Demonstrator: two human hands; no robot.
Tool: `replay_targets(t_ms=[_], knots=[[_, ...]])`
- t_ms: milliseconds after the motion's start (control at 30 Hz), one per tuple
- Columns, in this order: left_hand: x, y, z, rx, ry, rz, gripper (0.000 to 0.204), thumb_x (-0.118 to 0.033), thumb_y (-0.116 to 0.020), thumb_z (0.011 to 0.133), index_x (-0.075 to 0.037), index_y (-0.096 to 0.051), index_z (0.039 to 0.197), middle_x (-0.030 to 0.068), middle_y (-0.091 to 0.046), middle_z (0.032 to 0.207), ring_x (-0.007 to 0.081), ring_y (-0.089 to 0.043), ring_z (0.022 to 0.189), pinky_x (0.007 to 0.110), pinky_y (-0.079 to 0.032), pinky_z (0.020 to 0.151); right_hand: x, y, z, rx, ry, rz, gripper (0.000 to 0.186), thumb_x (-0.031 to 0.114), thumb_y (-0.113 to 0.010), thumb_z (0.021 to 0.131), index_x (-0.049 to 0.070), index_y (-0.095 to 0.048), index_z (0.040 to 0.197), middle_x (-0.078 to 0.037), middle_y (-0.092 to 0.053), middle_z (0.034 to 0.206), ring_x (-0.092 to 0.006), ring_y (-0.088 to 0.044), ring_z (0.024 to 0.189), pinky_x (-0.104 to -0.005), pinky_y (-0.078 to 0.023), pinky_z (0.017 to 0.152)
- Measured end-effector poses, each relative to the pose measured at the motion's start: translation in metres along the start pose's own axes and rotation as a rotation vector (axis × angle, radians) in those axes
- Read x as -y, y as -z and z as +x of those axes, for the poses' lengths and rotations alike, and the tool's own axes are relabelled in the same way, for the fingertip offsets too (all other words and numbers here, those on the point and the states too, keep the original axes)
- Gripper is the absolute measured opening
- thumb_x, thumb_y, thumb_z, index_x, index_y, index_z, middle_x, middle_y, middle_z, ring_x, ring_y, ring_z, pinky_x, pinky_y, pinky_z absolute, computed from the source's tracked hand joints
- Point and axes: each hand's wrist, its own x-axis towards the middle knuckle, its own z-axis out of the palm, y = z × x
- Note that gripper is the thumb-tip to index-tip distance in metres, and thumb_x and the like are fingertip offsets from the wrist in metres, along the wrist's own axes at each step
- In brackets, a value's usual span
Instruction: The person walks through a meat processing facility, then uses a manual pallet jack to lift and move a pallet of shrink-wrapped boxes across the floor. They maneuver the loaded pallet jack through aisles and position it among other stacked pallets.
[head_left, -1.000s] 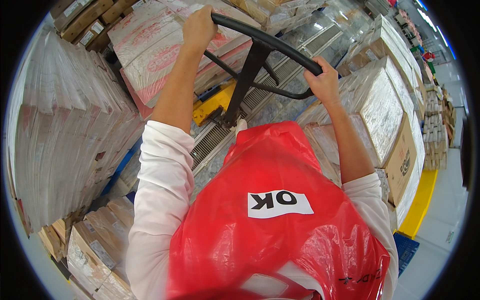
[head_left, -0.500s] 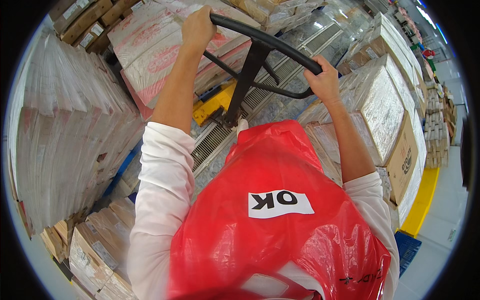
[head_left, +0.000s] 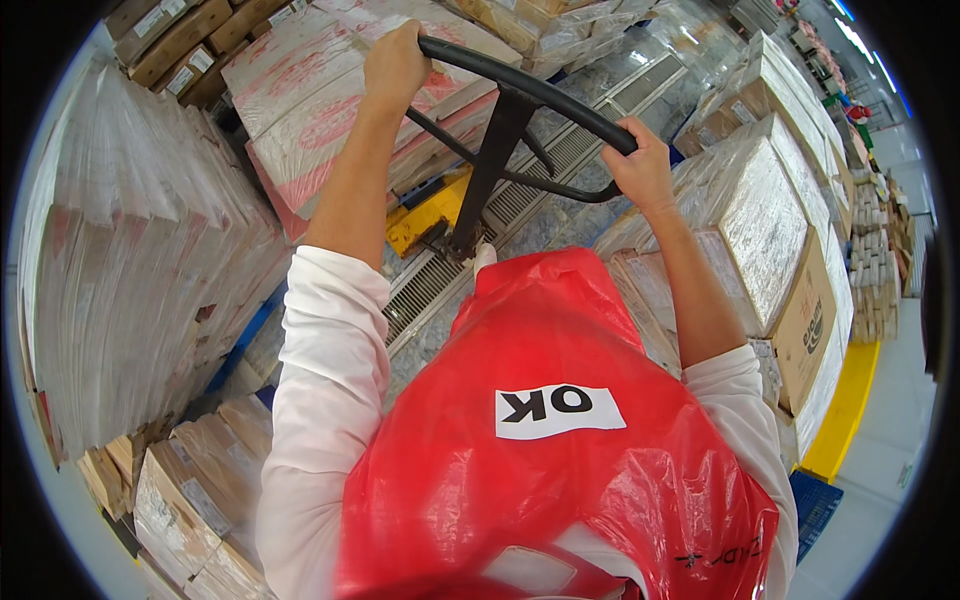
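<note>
Both my arms reach forward to the black loop handle [head_left: 525,84] of a yellow pallet jack [head_left: 428,218]. My left hand [head_left: 397,64] is wrapped round the handle's upper left end. My right hand [head_left: 640,166] grips its right end, at the bend. The handle's dark shaft [head_left: 484,185] slants down to the jack's base near the floor. Just beyond the base stands a load of wrapped cartons [head_left: 310,100], white with red markings. The jack's forks are hidden. A red plastic apron [head_left: 530,340] covers my front.
Tall film-wrapped stacks of cartons [head_left: 130,260] line the left side. More wrapped cartons [head_left: 740,220] stand close on the right, beside a yellow rail [head_left: 845,410] and a blue plastic crate [head_left: 815,510]. A metal floor grate [head_left: 425,290] runs diagonally under the handle.
The handle and both hands have shifted slightly, the right hand a little to the left and down. My grip on the handle is the same. The surrounding stacks look nearly unchanged.
</note>
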Motion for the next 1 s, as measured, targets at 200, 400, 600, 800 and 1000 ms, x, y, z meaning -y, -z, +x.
replay_targets(t_ms=[200,400,600,800,1000], knots=[[0.000,-0.001,-0.009,-0.043,0.033,0.029,0.013,-0.009,-0.067,0.085,-0.012,-0.070,0.098,0.0168,-0.075,0.093,0.0436,-0.070,0.092,0.053,-0.054,0.080,-0.001,0.002,-0.007,0.002,-0.004,0.002,0.020,0.013,-0.072,0.079,0.006,-0.068,0.098,-0.013,-0.065,0.074,-0.0229,-0.065,0.067,-0.0349,-0.052,0.067],[-0.006,0.017,-0.031,-0.017,0.049,0.027,0.014,-0.014,-0.067,0.087,-0.010,-0.068,0.101,0.0172,-0.074,0.099,0.0429,-0.070,0.096,0.054,-0.054,0.081,-0.003,0.010,-0.019,0.020,0.076,0.026,0.021,0.013,-0.073,0.078,0.007,-0.067,0.097,-0.014,-0.064,0.073,-0.0284,-0.063,0.066,-0.0367,-0.052,0.066],[-0.032,0.068,-0.106,-0.085,0.085,0.079,0.015,-0.014,-0.070,0.085,-0.010,-0.067,0.099,0.0175,-0.073,0.095,0.0437,-0.068,0.095,0.054,-0.053,0.081,-0.014,0.024,-0.035,0.058,0.206,0.082,0.019,0.012,-0.075,0.077,0.007,-0.066,0.094,-0.013,-0.064,0.072,-0.0307,-0.063,0.065,-0.0362,-0.051,0.065],[-0.093,0.141,-0.241,-0.066,0.304,0.120,0.021,-0.016,-0.075,0.083,-0.011,-0.067,0.102,0.0173,-0.072,0.094,0.0436,-0.068,0.092,0.052,-0.054,0.079,-0.016,0.032,-0.042,0.116,0.461,0.134,0.021,0.013,-0.079,0.076,0.009,-0.067,0.093,-0.014,-0.066,0.075,-0.0371,-0.067,0.072,-0.0394,-0.053,0.067],[-0.197,0.168,-0.396,-0.137,0.444,0.168,0.032,-0.019,-0.084,0.077,-0.009,-0.070,0.105,0.0174,-0.073,0.097,0.0401,-0.070,0.094,0.045,-0.055,0.081,-0.035,0.068,-0.123,0.210,0.616,0.223,0.024,0.007,-0.080,0.072,0.009,-0.069,0.092,-0.013,-0.069,0.085,-0.0358,-0.070,0.079,-0.0397,-0.054,0.071]])
